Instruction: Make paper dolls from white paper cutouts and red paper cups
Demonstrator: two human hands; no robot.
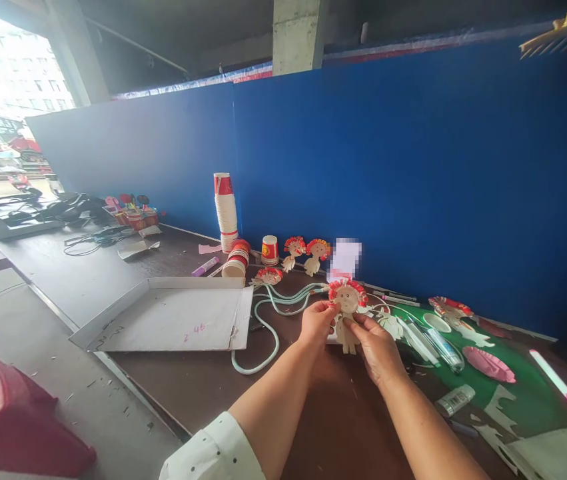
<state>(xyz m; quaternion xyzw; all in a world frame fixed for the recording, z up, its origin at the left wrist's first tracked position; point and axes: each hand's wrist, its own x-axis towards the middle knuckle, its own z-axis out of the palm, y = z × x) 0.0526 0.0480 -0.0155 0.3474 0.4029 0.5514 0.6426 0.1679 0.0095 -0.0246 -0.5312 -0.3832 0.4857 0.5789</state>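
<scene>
A blue board (388, 153) stands behind a brown table (333, 417). A white tray (188, 317) lies left of the hands, and a tall stack of cups (226, 217) rises beyond it. The left hand (317, 321) and right hand (377, 348) both pinch a red-fringed doll (348, 301) between them, above the table. A tube (456, 401) lies right.

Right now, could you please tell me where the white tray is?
In the head view, the white tray lies on the brown table, left of the person's left hand, with a pale cord beside its right edge.
</scene>
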